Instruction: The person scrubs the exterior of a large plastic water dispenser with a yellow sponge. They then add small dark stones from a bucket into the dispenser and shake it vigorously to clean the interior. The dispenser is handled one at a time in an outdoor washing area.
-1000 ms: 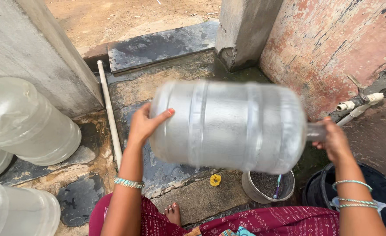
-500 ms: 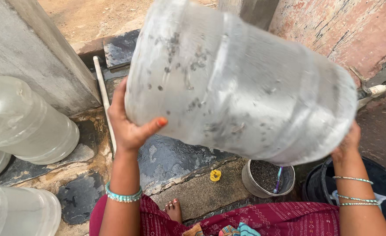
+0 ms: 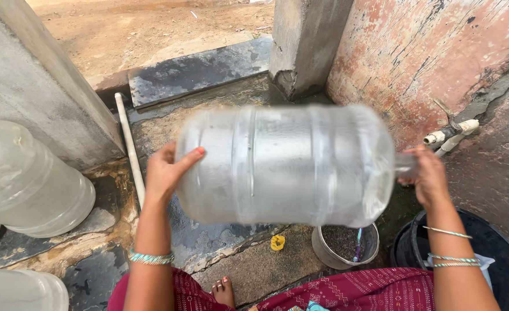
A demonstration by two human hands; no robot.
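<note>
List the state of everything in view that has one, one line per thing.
Big clear jug: lying sideways in the air, blurred, held at both ends.
Left hand: flat against the jug's base.
Right hand: wrapped around the jug's neck.
Small bucket: upright on the ground, dark grit inside.
Spare jugs: lying against the left wall.
Wall pipe: no water showing.

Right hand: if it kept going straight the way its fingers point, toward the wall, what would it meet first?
Probably the white pipe fitting on the reddish wall. The right hand, its grip on the neck of the clear jug, points up and right toward it; depth is unclear, so it might pass below.
</note>
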